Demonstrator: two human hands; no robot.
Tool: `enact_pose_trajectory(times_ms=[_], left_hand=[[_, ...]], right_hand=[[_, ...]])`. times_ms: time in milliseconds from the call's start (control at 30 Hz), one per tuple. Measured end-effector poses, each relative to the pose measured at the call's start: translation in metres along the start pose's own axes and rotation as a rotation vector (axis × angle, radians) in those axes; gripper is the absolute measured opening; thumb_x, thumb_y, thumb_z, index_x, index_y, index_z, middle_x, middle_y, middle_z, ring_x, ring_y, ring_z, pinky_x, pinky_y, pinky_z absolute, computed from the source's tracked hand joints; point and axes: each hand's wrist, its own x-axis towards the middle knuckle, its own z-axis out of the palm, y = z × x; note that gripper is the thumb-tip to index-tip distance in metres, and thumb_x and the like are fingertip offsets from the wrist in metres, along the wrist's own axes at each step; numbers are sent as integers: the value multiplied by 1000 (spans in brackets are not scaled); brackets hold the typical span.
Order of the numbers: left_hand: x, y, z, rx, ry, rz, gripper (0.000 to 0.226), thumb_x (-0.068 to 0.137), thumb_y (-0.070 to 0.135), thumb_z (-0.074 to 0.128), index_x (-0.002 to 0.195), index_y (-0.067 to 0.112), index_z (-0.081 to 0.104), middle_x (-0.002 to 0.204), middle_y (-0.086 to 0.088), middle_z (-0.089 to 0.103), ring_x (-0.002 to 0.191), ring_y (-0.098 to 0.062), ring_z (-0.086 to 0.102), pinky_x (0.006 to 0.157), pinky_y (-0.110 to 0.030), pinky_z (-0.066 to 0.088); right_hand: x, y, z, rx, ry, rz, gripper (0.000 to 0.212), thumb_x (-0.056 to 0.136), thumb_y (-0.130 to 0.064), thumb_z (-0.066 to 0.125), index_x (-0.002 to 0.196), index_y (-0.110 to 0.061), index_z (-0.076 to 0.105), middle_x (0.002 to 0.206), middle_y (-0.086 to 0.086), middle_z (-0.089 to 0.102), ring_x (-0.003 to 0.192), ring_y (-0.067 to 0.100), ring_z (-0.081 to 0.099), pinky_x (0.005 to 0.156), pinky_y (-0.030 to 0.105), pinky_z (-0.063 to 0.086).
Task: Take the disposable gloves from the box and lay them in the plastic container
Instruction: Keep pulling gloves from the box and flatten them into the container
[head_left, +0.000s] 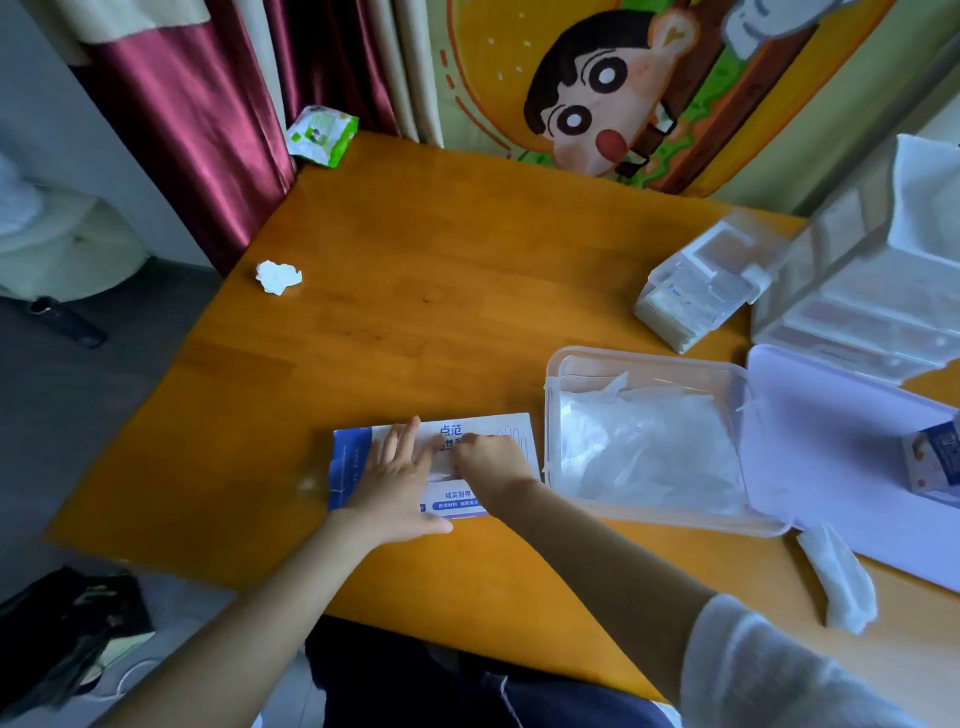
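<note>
Clear gloves (649, 447) already lie in the container (644, 358) just right of the box (511, 431); more likely remain inside. Left hand (395, 483) presses the box, fingers straight; right hand (488, 462) has its grip curled at the slot, on what I cannot tell.

Under our left hand (395, 483) and right hand (491, 460) lies the glove box (511, 428), on the bench (415, 312). Just right of our right hand sits the plastic container (644, 358), gloves (649, 447) inside; beyond our left hand, well apart, a crumpled tissue (278, 276).
</note>
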Motion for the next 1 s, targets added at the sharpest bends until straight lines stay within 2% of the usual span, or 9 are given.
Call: enact_pose_trajectory(times_ms=[133, 267, 367, 467, 600, 733, 833, 900, 1000], left_hand=[[1, -4, -3, -86, 13, 13, 95, 82, 61, 59, 152, 29, 4, 159, -3, -17, 146, -27, -15, 117, -44, 2], [5, -4, 0, -92, 56, 2, 93, 81, 56, 64, 151, 28, 10, 159, -2, -11, 146, -26, -10, 117, -43, 5], [6, -2, -1, -105, 65, -15, 93, 79, 54, 68, 150, 28, 13, 159, -2, -7, 146, -26, -7, 117, -42, 6], [5, 0, -1, -91, 86, -26, 92, 78, 55, 69, 148, 28, 14, 159, -1, -3, 146, -24, -2, 117, -41, 10], [5, 3, 0, -78, 87, -48, 94, 77, 55, 69, 148, 27, 14, 159, -1, -3, 146, -23, -1, 117, -42, 13], [5, 2, -6, -74, 41, -30, 92, 78, 51, 71, 147, 26, 15, 158, -2, 0, 145, -24, 2, 117, -40, 14], [6, 3, -21, -136, 29, 2, 73, 87, 24, 65, 146, 20, 21, 154, -5, 13, 142, -22, 15, 112, -35, 23], [8, 9, -37, -345, 152, 10, 55, 93, 5, 53, 142, 19, 33, 150, -3, 26, 137, -18, 29, 107, -30, 32], [5, 34, -66, -616, 398, 74, 31, 99, 13, 45, 129, 19, 45, 138, 2, 43, 127, -14, 43, 105, -32, 39]], right_hand=[[-8, 4, -1, 133, 43, 12, 26, 91, 3, 47, 113, -5, 55, 113, 11, 54, 94, 29, 61, 67, 31, 38], [-19, 8, -9, 261, 105, 71, 25, 91, 4, 42, 108, -7, 57, 110, 9, 54, 88, 31, 61, 63, 30, 32], [-25, 15, -18, 348, 196, 159, 25, 87, 7, 40, 101, -7, 56, 108, 9, 53, 80, 31, 58, 59, 30, 32], [-28, 25, -29, 449, 334, 249, 15, 90, 3, 41, 93, -6, 52, 101, 11, 51, 68, 29, 47, 55, 32, 30], [-35, 41, -54, 609, 547, 285, 14, 90, 4, 40, 87, -4, 50, 93, 12, 51, 73, 36, 51, 57, 43, 40], [-46, 62, -77, 611, 667, 275, 12, 94, -2, 44, 87, -8, 51, 95, 9, 52, 74, 32, 54, 63, 47, 45], [-58, 77, -86, 558, 733, 244, 9, 96, -12, 49, 90, -10, 55, 95, 7, 53, 75, 30, 56, 64, 47, 48], [-66, 82, -90, 480, 773, 207, 8, 95, -15, 53, 90, -11, 57, 93, 6, 53, 73, 29, 57, 59, 46, 49], [-76, 81, -92, 306, 786, 153, 7, 93, -17, 58, 88, -12, 59, 90, 5, 54, 64, 27, 56, 45, 38, 46]])
